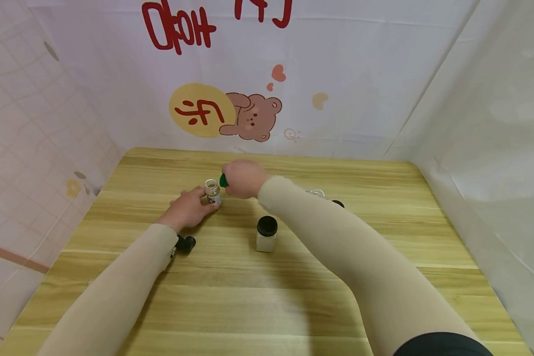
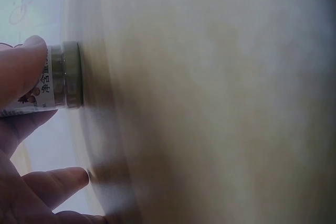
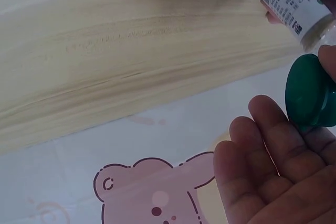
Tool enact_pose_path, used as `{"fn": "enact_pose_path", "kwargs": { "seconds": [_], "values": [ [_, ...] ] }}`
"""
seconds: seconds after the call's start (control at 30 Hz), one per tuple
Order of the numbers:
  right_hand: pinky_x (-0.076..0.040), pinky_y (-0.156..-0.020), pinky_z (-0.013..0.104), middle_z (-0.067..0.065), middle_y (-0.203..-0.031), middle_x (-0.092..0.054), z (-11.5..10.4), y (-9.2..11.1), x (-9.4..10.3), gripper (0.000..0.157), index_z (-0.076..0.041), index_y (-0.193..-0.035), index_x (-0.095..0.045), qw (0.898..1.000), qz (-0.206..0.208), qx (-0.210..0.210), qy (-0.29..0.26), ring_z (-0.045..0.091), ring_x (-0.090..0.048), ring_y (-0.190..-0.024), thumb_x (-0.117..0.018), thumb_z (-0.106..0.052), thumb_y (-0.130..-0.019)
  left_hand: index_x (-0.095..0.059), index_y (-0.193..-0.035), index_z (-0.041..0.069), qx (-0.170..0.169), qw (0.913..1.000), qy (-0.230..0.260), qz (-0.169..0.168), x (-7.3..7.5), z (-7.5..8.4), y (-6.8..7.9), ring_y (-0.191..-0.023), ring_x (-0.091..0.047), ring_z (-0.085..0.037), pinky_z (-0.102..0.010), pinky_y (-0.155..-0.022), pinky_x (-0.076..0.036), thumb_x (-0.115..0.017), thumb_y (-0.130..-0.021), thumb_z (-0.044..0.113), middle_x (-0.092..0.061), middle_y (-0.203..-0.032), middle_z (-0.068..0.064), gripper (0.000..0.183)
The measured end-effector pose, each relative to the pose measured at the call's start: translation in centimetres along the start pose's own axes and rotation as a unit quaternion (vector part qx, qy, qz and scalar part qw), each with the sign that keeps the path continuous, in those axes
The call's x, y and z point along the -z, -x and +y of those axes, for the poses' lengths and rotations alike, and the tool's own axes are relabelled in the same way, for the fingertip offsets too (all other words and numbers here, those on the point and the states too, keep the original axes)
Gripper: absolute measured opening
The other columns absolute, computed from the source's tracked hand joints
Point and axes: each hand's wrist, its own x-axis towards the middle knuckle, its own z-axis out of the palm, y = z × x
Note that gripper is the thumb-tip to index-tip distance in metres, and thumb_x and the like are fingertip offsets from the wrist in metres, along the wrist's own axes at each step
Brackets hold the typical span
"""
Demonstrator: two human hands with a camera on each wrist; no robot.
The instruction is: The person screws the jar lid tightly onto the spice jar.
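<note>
Pinched by the left hand [image 1: 188,210], a small glass jar [image 1: 213,194] stands upright and uncapped on the table [image 1: 231,296] in the head view; the right hand [image 1: 245,179] grips a green lid [image 1: 223,180] just beside its mouth, and a black-topped jar [image 1: 266,236] stands nearer the person. The left wrist view shows the thumb across the glass jar's label [image 2: 46,85]. The right wrist view shows the lid under the thumb, other fingers [image 3: 257,153] extended.
</note>
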Motion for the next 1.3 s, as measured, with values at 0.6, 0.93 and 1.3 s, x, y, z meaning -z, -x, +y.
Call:
{"fn": "enact_pose_path", "kwargs": {
  "seconds": [0.6,0.93,1.3],
  "values": [
    [-0.057,-0.082,0.028,0.0,-0.104,-0.069,-0.7,-0.1,-0.3,0.029,-0.009,-0.12,-0.064,0.999,0.004,0.017,-0.028,0.014,-0.065,-0.091,-0.07,-0.031,-0.102,-0.046,-0.16,0.022,-0.005,1.0,-0.001,-0.003,0.2,0.0,-0.1,-0.148,-0.01,-0.072,-0.093,-0.108,-0.006,-0.06,-0.106,0.046,-0.025,-0.17,-0.029,0.06],
    [-0.055,-0.081,0.028,0.0,-0.101,-0.068,-1.0,-0.3,-0.2,0.025,-0.009,-0.118,-0.064,0.997,0.016,0.031,-0.068,0.015,-0.063,-0.088,-0.069,-0.025,-0.1,-0.052,-0.154,0.024,-0.009,1.0,0.003,-0.002,0.2,0.1,0.0,-0.147,-0.009,-0.074,-0.093,-0.107,-0.006,-0.06,-0.107,0.044,-0.026,-0.17,-0.028,0.052],
    [-0.054,-0.081,0.025,0.001,-0.105,-0.068,-1.3,-0.4,0.0,0.027,-0.007,-0.122,-0.063,0.996,0.0,0.034,-0.086,0.014,-0.062,-0.089,-0.067,-0.026,-0.103,-0.046,-0.159,0.024,-0.007,0.9999,0.006,-0.008,0.1,-0.2,0.0,-0.147,-0.007,-0.074,-0.093,-0.107,-0.005,-0.059,-0.107,0.046,-0.024,-0.171,-0.027,0.057]
  ]
}}
